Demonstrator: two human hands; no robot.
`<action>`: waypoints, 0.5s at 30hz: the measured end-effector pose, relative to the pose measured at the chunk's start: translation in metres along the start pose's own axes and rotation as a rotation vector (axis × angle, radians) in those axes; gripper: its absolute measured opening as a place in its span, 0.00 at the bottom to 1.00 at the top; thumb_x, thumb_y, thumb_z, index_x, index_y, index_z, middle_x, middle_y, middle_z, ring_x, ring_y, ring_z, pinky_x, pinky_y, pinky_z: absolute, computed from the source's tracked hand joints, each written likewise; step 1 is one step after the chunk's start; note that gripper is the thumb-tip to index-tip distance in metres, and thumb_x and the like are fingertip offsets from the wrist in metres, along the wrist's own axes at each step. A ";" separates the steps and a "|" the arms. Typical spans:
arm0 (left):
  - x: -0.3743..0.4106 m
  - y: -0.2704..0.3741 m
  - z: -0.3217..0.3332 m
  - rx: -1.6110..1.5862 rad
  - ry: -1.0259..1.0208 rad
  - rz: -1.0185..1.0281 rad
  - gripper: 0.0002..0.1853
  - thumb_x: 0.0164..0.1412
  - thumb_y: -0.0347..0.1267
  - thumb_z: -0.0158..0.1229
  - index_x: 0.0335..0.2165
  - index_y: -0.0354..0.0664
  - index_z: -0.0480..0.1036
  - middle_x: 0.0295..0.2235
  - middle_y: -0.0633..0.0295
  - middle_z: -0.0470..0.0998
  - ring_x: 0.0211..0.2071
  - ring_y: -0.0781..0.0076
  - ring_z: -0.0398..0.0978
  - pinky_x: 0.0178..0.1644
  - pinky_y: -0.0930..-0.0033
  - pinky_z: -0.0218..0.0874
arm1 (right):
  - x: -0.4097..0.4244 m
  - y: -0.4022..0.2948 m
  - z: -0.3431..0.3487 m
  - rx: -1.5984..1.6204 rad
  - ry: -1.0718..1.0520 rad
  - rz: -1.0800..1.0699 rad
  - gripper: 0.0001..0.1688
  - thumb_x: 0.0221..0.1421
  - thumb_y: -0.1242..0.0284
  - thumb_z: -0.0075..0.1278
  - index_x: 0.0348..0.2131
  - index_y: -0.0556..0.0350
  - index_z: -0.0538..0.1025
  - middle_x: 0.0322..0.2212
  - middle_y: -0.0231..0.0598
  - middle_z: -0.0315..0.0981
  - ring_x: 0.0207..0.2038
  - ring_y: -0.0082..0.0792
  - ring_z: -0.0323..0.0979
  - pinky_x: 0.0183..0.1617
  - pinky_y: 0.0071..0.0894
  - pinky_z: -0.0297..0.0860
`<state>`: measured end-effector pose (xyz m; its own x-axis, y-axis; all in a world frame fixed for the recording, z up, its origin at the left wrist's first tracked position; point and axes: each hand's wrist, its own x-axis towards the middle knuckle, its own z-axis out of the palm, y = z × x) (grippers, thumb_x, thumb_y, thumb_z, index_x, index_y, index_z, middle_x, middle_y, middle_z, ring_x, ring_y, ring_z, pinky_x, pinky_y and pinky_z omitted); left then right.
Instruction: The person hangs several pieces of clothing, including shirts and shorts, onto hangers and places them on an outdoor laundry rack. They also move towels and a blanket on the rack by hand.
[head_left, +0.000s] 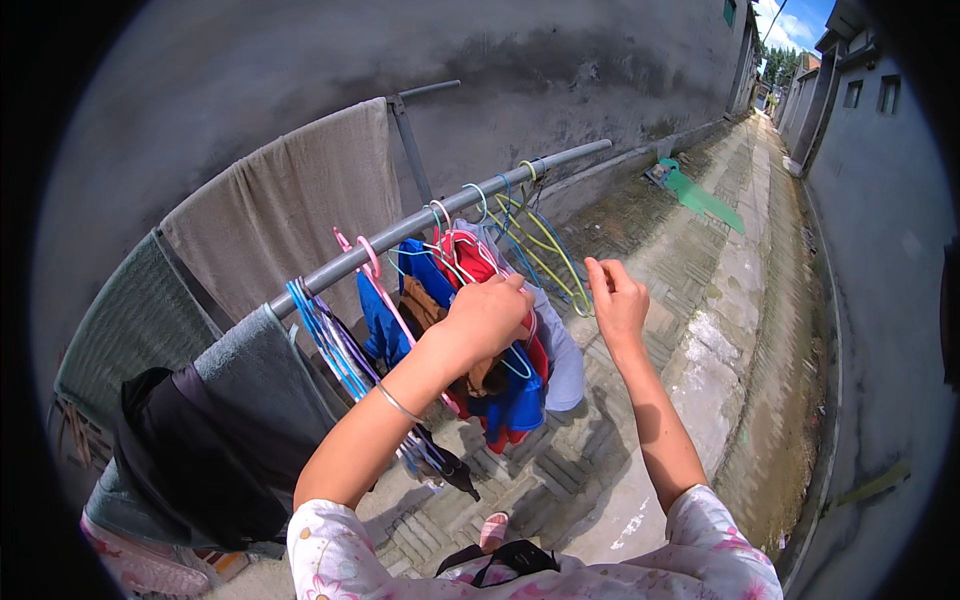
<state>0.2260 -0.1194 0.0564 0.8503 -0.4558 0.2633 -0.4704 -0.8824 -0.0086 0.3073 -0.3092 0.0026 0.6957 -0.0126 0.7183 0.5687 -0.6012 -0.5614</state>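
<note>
My left hand (491, 311) reaches over the hanging clothes, its fingers bent at a red garment with white trim (469, 251) and a mint-green hanger (519, 365). Its fingertips are hidden, so its hold is unclear. To the right, my right hand (622, 300) is raised with curled fingers, close beside the ends of yellow-green hangers (551, 236) and a blue hanger (564, 251). Whether it grips one is not plain. Blue clothing (517, 401), a brown garment (422, 301) and a grey-lavender garment (564, 360) hang around my left hand.
A metal pole (405, 229) carries the hangers, including pink ones (369, 255) and a blue bunch (322, 337). Beige (292, 195) and green-grey towels (135, 330) and black cloth (217, 450) hang at left. Green sheeting (697, 196) lies on the paved alley between two walls.
</note>
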 end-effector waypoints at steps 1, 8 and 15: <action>-0.009 0.008 -0.015 -0.036 0.002 0.013 0.18 0.43 0.35 0.62 0.35 0.38 0.70 0.35 0.56 0.70 0.39 0.58 0.70 0.39 0.62 0.66 | 0.023 0.011 -0.001 0.087 0.062 0.076 0.12 0.49 0.66 0.54 0.28 0.58 0.74 0.18 0.41 0.74 0.21 0.37 0.73 0.27 0.30 0.68; -0.115 0.026 -0.092 -0.306 0.268 -0.100 0.14 0.48 0.33 0.59 0.35 0.38 0.70 0.38 0.58 0.71 0.36 0.57 0.71 0.37 0.64 0.65 | 0.069 0.131 0.081 0.284 -0.513 0.235 0.21 0.49 0.72 0.53 0.43 0.64 0.70 0.25 0.34 0.72 0.27 0.21 0.69 0.32 0.22 0.66; -0.250 0.000 -0.134 -0.402 0.793 -0.681 0.07 0.56 0.24 0.53 0.34 0.30 0.70 0.35 0.62 0.72 0.32 0.78 0.70 0.36 0.80 0.61 | 0.072 0.103 0.096 0.438 -0.177 0.071 0.11 0.51 0.72 0.49 0.31 0.64 0.76 0.15 0.27 0.67 0.20 0.14 0.59 0.23 0.20 0.57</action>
<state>-0.0182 0.0099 0.1194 0.6354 0.4377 0.6362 -0.1283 -0.7525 0.6459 0.4579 -0.2954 -0.0432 0.7822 0.1174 0.6119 0.6218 -0.2099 -0.7546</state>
